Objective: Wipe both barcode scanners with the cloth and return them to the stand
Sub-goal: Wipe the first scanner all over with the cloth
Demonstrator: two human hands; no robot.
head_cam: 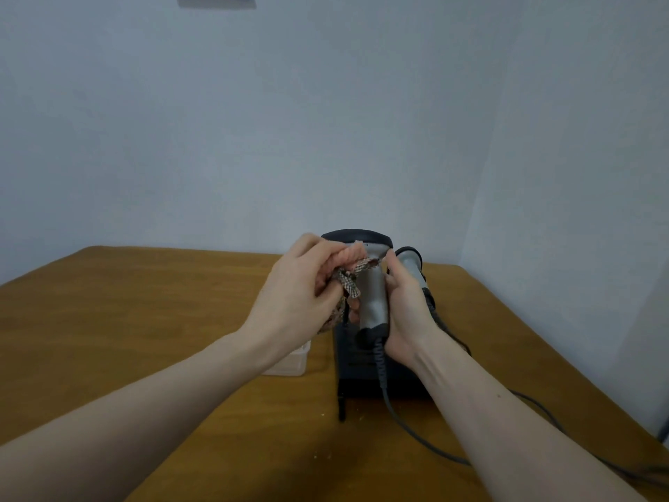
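Left hand (304, 284), cloth (347, 280) against scanner (373, 295)

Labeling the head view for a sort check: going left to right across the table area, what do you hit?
Clear plastic container → left hand gripping the cloth → held scanner → right hand gripping its handle → second scanner, behind the right hand.

Dim, flat light; soft focus, wide-angle bowing at edges.
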